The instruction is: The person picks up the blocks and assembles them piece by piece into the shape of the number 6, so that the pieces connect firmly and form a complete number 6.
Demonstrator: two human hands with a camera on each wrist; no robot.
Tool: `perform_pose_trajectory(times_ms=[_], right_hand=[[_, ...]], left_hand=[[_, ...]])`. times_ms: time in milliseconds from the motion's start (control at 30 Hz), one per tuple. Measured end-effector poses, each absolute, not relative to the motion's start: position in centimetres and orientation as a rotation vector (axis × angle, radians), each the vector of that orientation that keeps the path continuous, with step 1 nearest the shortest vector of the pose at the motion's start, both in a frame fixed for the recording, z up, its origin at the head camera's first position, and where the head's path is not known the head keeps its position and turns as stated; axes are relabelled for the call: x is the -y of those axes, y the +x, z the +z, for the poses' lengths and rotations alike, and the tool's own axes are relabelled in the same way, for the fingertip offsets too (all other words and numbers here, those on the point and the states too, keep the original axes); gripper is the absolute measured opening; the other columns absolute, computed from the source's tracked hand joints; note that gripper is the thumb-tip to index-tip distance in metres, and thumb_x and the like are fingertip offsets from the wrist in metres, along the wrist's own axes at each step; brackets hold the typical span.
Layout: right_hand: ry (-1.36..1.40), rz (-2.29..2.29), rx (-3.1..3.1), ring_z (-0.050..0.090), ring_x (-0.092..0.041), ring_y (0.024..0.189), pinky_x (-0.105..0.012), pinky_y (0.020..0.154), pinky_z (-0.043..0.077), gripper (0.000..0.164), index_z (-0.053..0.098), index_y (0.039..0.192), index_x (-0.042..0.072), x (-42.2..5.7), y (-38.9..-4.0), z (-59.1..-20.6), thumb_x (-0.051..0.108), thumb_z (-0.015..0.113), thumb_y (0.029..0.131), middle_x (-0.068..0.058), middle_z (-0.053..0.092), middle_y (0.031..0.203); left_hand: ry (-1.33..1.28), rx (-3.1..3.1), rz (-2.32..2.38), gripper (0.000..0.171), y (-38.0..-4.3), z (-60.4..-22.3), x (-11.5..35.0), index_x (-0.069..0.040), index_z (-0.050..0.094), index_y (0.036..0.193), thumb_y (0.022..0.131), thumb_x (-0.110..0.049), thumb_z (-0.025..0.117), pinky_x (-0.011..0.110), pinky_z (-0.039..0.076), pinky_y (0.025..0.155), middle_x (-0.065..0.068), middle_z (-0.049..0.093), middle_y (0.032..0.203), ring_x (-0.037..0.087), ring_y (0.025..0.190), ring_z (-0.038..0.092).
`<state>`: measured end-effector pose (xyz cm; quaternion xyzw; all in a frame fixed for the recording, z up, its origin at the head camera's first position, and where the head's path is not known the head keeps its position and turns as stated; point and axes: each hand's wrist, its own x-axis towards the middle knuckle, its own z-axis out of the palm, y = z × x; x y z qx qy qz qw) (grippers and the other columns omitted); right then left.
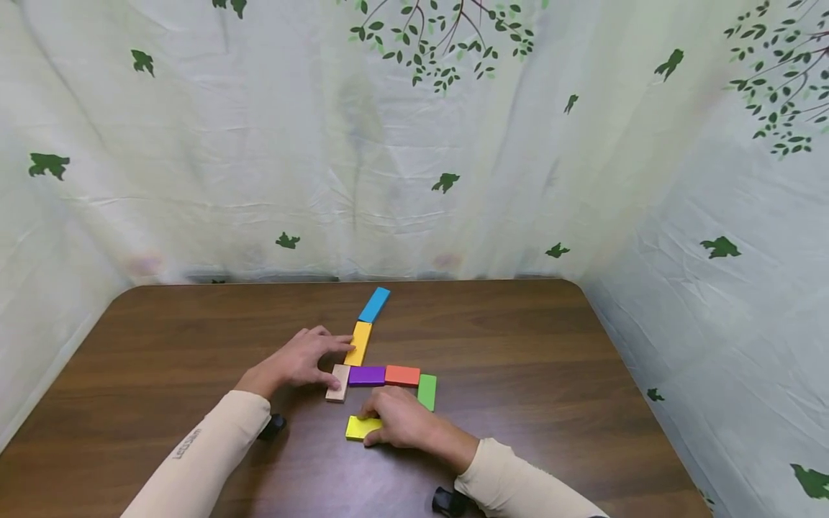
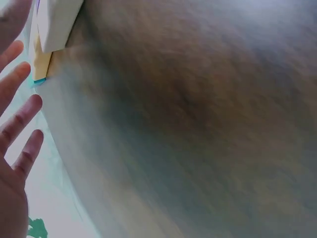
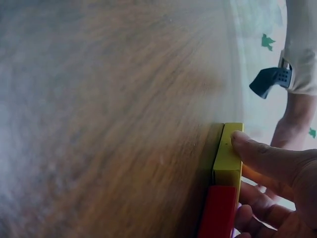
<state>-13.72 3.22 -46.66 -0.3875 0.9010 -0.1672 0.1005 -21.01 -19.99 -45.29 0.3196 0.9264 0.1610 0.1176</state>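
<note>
My right hand pinches a bright yellow block, thumb on the near side and fingers beyond it. In the right wrist view a red block lies end to end with that yellow one; from the head it is hidden under the hand. My left hand is spread, its thumb at a pale wooden block and its index finger reaching over an amber block. From the pale block a purple block, an orange-red block and a green block run on to the right.
A blue block continues the line beyond the amber one, near the far edge of the brown wooden table. White curtains with leaf prints hang behind and at the sides. Dark wrist cameras are strapped at both sleeves.
</note>
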Motion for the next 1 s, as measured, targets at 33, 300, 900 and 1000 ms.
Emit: perform_pose_trajectory(times_ms=[33,300,900,1000], right_hand=[[-1.150,-0.497,-2.664,0.054,-0.001,0.084,-0.016,0.078,0.042,0.034,0.075,0.104,0.015,-3.18,-13.68,-46.65,0.031,0.083,0.076,0.010,0.067,0.095],[-1.167,-0.501,-2.671,0.053,0.000,0.081,-0.015,0.076,0.041,0.031,0.075,0.101,0.015,-3.05,-13.45,-46.73,0.030,0.084,0.075,0.010,0.065,0.091],[-1.110,-0.556,-2.641,0.052,0.001,0.080,-0.015,0.074,0.041,0.033,0.076,0.103,0.016,-3.38,-13.89,-46.97,0.031,0.084,0.074,0.011,0.066,0.092],[-1.114,-0.556,-2.627,0.052,0.001,0.080,-0.015,0.075,0.042,0.034,0.076,0.103,0.015,-3.49,-14.08,-46.90,0.031,0.084,0.075,0.011,0.067,0.092]], left_hand=[[0.941,-2.703,0.466,0.074,-21.08,-45.31,19.96,-0.012,0.058,0.134,0.074,-0.052,0.076,0.042,0.035,0.088,0.006,0.049,0.145,0.025,0.111,0.045],[0.990,-2.691,0.423,0.074,-21.22,-45.72,19.91,-0.011,0.056,0.136,0.075,-0.048,0.076,0.042,0.034,0.088,0.007,0.045,0.148,0.025,0.111,0.043],[1.025,-2.699,0.354,0.069,-21.27,-46.18,19.66,-0.015,0.054,0.138,0.080,-0.048,0.071,0.045,0.033,0.090,0.008,0.043,0.149,0.027,0.112,0.045],[1.041,-2.707,0.342,0.070,-21.38,-46.26,19.64,-0.015,0.054,0.138,0.080,-0.050,0.070,0.046,0.033,0.090,0.008,0.044,0.148,0.028,0.111,0.045]])
